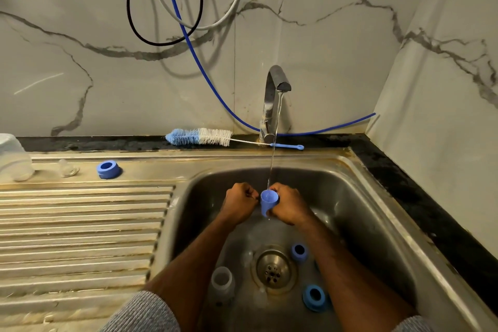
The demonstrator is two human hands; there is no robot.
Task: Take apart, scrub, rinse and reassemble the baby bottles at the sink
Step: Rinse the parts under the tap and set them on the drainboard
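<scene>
**At the sink: blue cap under running water**

Over the basin, both hands meet under the tap [277,83]. Water falls in a thin stream straight into a blue cap [268,203], held mouth-up between the fists.

- Right hand [289,203]: fingers curled round the cap's side, gripping it.
- Left hand [241,203]: fingers curled, knuckles against the cap's left rim; whether it pinches the cap or only touches it, cannot tell.
- Water drips from below the cap into the sink [377,224].

Sink floor, around the drain [273,269]:
- a clear bottle [222,281] to its left, mouth toward the camera;
- one blue ring [299,251] just right of the drain;
- a second blue ring [314,297] nearer the camera, lower right.

Drainboard, far edge:
- a third blue ring [107,169];
- a clear teat [67,168] left of it;
- a clear container [14,162] at the frame's left edge.

Back ledge: brush [200,137], blue-and-white bristles, lying flat, its handle running behind the water stream. A blue hose [204,73] hangs down the marble wall and passes behind the tap.
</scene>
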